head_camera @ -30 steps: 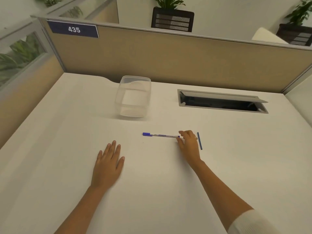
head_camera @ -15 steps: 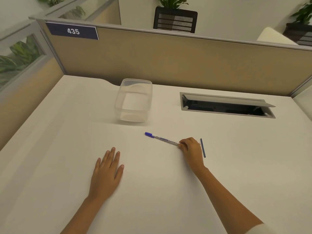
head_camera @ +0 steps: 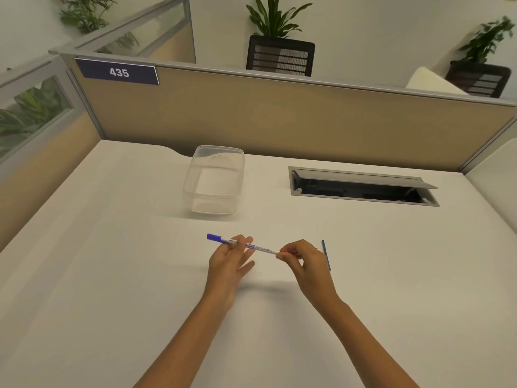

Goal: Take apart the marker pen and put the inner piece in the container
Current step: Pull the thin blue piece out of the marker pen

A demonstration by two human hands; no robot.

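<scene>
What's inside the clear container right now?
The container looks empty: only its bare base and the desk show through the clear walls. The marker is not in it; both hands hold it nearer the camera.

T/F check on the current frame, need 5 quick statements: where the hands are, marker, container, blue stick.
1. Both hands hold the marker above the desk. True: the left hand grips near the blue cap end, the right hand pinches the other end.
2. The clear container already holds a pen part. False: nothing shows inside it.
3. A thin blue stick lies on the desk just right of the right hand. True.
4. The marker's blue cap is off. False: the blue end is on the marker, pointing left.
5. The container stands nearer the person than the marker. False: it stands beyond it, toward the partition.
</scene>
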